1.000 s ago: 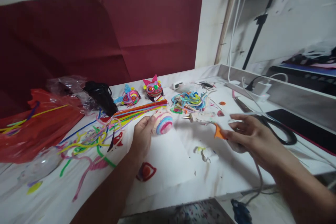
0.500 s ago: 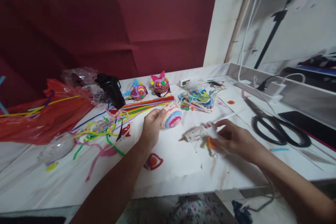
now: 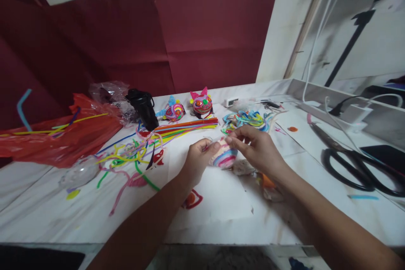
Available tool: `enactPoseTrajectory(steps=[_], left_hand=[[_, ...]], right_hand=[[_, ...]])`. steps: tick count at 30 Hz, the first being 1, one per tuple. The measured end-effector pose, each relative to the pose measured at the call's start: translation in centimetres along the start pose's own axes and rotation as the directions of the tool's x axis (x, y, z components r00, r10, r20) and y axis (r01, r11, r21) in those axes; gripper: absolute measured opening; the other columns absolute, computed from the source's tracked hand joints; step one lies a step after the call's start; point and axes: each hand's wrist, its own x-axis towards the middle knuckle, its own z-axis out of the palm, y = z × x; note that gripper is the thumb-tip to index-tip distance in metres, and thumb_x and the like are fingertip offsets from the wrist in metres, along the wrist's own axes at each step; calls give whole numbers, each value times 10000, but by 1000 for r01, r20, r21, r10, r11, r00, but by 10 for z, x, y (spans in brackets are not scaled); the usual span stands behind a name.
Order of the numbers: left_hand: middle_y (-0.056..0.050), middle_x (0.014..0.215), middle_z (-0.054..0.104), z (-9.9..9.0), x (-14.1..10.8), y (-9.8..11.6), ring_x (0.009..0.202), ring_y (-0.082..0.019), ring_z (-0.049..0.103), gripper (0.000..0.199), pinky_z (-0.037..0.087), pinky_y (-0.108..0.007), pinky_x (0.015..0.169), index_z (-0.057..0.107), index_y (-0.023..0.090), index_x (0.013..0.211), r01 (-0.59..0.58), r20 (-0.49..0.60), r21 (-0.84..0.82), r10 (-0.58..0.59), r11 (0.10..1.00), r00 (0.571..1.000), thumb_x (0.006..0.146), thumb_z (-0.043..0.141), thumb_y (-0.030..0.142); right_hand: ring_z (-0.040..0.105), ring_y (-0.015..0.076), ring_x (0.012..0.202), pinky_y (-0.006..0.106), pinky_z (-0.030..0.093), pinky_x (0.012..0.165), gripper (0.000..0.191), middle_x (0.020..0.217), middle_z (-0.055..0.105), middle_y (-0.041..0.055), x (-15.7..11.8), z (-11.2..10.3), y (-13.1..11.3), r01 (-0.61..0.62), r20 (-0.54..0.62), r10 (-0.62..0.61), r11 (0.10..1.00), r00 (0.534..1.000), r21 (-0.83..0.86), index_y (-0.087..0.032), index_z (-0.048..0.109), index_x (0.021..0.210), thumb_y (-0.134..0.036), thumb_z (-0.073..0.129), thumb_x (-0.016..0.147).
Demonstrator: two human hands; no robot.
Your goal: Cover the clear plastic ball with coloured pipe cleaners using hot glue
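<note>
A rounded craft piece [image 3: 224,157], banded in cream, blue and pink fuzzy strips, is held just above a white sheet [image 3: 215,202]. My left hand [image 3: 199,158] pinches its left side between thumb and fingers. At its upper right edge, the fingertips of my right hand [image 3: 256,145] are pressed together on it; anything small between them is hidden. Beneath my right wrist lies a glue gun [image 3: 243,168], whitish with an orange trigger [image 3: 267,181], partly covered. A red-outlined eye shape [image 3: 193,199] rests near my left forearm.
Large black-handled scissors [image 3: 344,164] lie at right, near a power strip [image 3: 344,116]. Toward the back are two finished colourful heads [image 3: 202,103], bundled pipe cleaners [image 3: 186,125] and a black bottle [image 3: 142,107]. Loose strips [image 3: 136,156] and a red plastic bag [image 3: 72,139] spread left.
My right hand has left the glue gun and come over to the striped piece, now touching it. My left hand still holds the piece. The view has shifted slightly.
</note>
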Motion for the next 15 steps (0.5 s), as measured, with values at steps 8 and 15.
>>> enactPoseTrajectory(steps=[8,15], left_hand=[[6,617,549,0,4,5,619,-129,517,120,414,-258,626,568,146,635,114,31,-263,-109,958,994,609,638,240],[-26,666,633,0,1,8,652,-147,572,161,438,-281,700,647,123,753,171,162,-266,-131,949,978,630,693,214]], right_hand=[[493,160,584,301,357,560,303,634,587,4,1,1,14,-39,-11,39,999,999,23,-218,608,676,-498,608,791],[488,161,567,308,363,557,282,621,589,5,5,-2,15,-76,-25,77,997,997,27,-214,607,674,-480,605,768]])
